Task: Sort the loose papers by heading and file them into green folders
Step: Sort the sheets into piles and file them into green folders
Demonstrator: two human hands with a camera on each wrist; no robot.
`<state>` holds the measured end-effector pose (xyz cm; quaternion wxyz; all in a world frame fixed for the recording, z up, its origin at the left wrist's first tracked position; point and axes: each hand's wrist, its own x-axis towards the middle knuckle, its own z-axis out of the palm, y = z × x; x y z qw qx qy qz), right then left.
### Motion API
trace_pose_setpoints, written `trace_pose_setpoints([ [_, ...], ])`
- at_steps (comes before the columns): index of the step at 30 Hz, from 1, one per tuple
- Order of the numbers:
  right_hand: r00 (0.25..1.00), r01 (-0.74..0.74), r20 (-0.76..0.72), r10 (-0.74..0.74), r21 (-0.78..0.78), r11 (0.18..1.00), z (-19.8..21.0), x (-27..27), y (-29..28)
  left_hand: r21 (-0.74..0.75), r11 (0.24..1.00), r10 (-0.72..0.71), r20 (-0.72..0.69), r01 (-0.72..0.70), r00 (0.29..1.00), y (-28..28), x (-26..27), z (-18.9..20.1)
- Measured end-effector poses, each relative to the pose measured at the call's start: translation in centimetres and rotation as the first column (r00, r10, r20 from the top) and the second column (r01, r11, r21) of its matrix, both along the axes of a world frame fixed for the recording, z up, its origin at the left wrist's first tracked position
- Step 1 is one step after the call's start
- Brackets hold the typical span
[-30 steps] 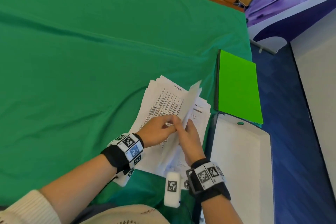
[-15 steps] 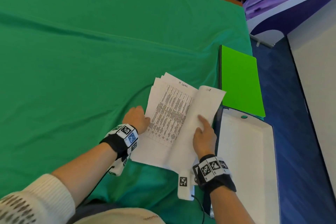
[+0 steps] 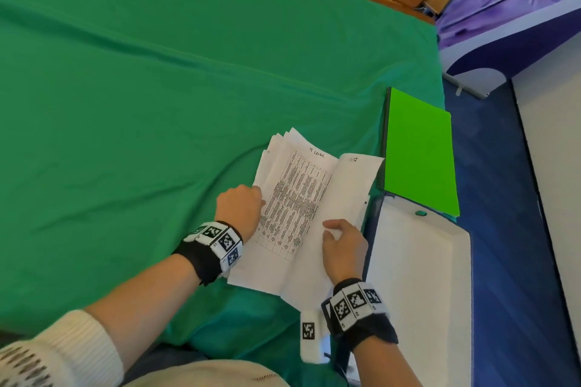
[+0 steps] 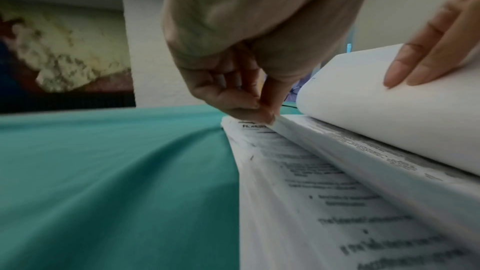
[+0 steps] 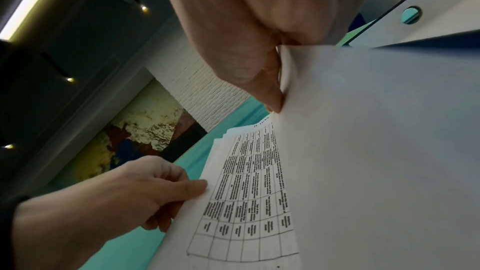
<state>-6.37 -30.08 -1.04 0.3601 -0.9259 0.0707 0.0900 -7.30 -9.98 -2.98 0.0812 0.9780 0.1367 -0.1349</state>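
Matt printed paper sheets (image 3: 295,198) on soft, creased green cloth (image 3: 157,88).

I see a bench draped in a creased green cloth (image 3: 157,104). A fanned stack of printed papers (image 3: 292,198) lies on it near me, a bright green folder (image 3: 419,154) just to their right, and a white tray (image 3: 418,276) below the folder.
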Motion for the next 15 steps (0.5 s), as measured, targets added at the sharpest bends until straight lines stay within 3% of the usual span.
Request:
trace_pose_setpoints([
  [5, 0.999, -0.022, -0.028, 0.022, 0.008, 1.000, 0.0, 1.0, -0.5, 0.138, 0.988, -0.059, -0.020, 0.062, 0.998, -2.1, -0.8, 2.1],
  [15, 0.988, 0.005, -0.155, 0.014, 0.118, 0.993, -0.5, 2.6, 0.8, -0.051, 0.991, -0.128, -0.003, 0.128, 0.992, -1.2, 1.2, 2.9],
])
